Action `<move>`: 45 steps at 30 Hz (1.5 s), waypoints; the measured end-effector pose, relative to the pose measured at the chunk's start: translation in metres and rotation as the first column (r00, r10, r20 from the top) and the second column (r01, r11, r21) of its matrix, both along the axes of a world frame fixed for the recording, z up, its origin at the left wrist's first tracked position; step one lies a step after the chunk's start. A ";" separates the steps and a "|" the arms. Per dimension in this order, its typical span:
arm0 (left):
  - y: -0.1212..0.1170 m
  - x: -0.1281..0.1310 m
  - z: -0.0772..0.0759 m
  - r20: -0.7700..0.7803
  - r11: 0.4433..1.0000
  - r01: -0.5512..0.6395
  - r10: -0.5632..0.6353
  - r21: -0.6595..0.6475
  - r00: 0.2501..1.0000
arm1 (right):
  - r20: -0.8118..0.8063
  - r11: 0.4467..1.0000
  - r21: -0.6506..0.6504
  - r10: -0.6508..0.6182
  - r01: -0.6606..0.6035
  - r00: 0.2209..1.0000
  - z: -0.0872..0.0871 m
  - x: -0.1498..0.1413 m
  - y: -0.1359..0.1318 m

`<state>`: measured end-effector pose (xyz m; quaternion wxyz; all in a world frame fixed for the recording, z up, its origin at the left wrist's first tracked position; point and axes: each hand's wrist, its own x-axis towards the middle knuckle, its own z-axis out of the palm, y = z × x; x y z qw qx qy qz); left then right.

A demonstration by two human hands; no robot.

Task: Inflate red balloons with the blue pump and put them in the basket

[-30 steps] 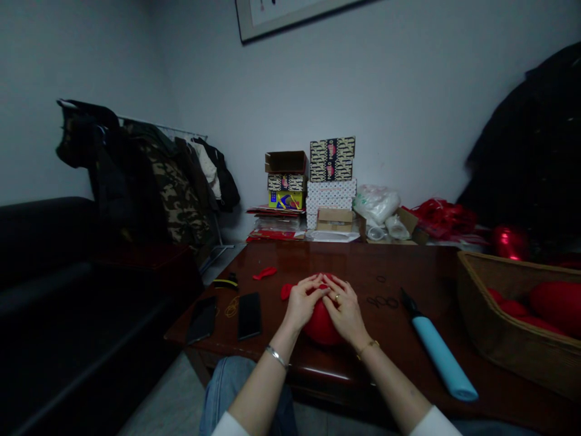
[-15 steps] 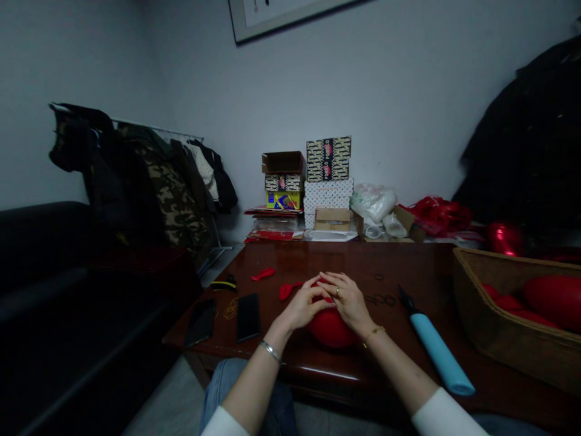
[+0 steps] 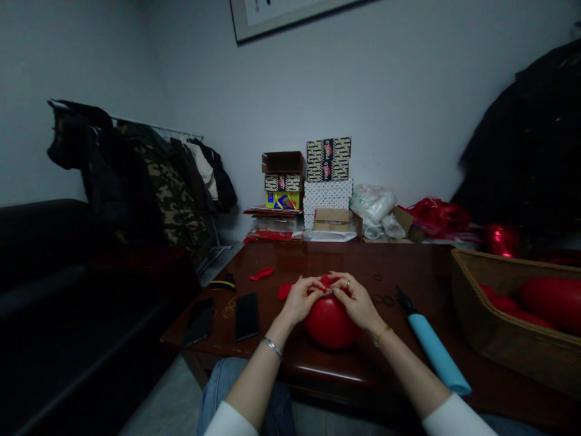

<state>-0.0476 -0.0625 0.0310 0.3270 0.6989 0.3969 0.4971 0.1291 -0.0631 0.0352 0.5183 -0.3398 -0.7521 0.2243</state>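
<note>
An inflated red balloon (image 3: 331, 324) rests at the near side of the dark wooden table, between my hands. My left hand (image 3: 302, 300) pinches the balloon's top from the left. From the right, my right hand (image 3: 356, 300) pinches at the same spot, with the fingertips of both hands nearly meeting. The balloon's neck is mostly hidden by my fingers. Just left of my left hand lies a flat red balloon (image 3: 284, 291), partly covered. Another flat red balloon (image 3: 262, 274) lies farther back. Dark rings (image 3: 384, 300) are to the right of my right hand.
A blue hand pump (image 3: 438, 351) lies at the right, beside a wicker basket (image 3: 508, 339) holding red balloons (image 3: 551, 300). Two dark phones (image 3: 246, 317) and yellow bands (image 3: 229, 308) lie at the left. Stacked boxes (image 3: 328, 194) stand at the back.
My hands have moved slightly apart and my right hand has turned, so more of the inflated balloon shows. The fingers stay at its top.
</note>
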 end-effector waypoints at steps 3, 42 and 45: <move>0.001 0.000 -0.001 0.061 1.000 -0.004 0.004 -0.014 0.998 | -0.010 0.999 0.012 -0.036 0.036 0.999 0.000 -0.001 -0.002; -0.009 0.028 -0.011 0.287 0.937 -0.348 0.342 -0.030 0.895 | -0.423 0.952 -0.173 -0.302 0.251 0.854 -0.011 -0.049 0.010; -0.005 0.021 -0.007 0.435 0.962 -0.244 0.274 -0.123 0.858 | -0.321 0.973 -0.162 -0.212 0.167 0.923 -0.016 -0.041 0.012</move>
